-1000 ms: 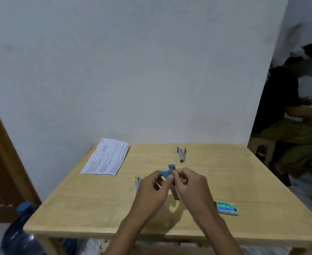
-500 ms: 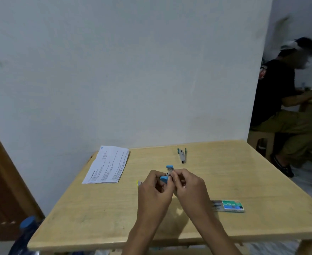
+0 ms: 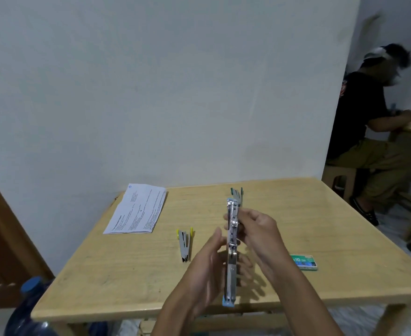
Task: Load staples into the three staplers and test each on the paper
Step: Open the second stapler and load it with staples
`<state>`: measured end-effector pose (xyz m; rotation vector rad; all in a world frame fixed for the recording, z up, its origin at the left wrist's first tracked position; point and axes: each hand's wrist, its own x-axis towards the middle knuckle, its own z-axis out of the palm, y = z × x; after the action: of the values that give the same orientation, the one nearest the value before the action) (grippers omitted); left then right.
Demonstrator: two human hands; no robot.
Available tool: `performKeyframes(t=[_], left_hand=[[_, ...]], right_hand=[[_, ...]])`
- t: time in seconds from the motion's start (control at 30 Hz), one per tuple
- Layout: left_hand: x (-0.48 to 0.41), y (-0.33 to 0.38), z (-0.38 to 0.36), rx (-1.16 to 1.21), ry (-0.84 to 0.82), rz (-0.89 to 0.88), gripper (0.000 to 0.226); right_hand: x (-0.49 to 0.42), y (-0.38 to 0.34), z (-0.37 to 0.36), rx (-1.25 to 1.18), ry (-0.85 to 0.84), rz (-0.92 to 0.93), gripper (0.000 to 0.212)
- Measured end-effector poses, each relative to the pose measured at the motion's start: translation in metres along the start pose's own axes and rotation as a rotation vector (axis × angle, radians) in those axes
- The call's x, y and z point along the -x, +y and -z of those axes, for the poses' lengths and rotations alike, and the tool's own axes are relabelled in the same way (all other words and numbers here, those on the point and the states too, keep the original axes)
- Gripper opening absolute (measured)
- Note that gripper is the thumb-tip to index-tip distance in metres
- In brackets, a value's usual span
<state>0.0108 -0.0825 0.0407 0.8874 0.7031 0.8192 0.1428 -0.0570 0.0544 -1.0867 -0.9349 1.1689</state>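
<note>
I see four things lying on the pale wooden table [image 3: 127,275]. A printed paper sheet [image 3: 136,209] is far left of my left hand [image 3: 207,267], towards the wall. A yellow-tipped stapler [image 3: 184,241] lies just left of that hand. Beyond my right hand [image 3: 255,229] is what looks like a green-tipped stapler [image 3: 238,193], partly hidden. A green staple box [image 3: 304,262] sits right of it.

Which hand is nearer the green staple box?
Right. The right hand, on the stapler, sits up-left of the staple box; the left hand is beyond the stapler, farther left.
</note>
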Motion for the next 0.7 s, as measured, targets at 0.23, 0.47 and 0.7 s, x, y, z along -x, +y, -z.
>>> performKeyframes(t=[0.23,0.47,0.7], left_hand=[[-0.015,-0.008,0.006,0.216,0.168,-0.087,0.041],[-0.012,-0.004,0.009,0.175,0.146,-0.138,0.044],[-0.005,-0.001,0.005,0.099,0.180,-0.162,0.049]], right_hand=[[0.006,0.022,0.000,0.508,0.090,0.418,0.017],[0.012,0.029,0.008,0.842,-0.002,0.658,0.029],[0.012,0.021,0.003,0.989,0.018,0.751,0.028]])
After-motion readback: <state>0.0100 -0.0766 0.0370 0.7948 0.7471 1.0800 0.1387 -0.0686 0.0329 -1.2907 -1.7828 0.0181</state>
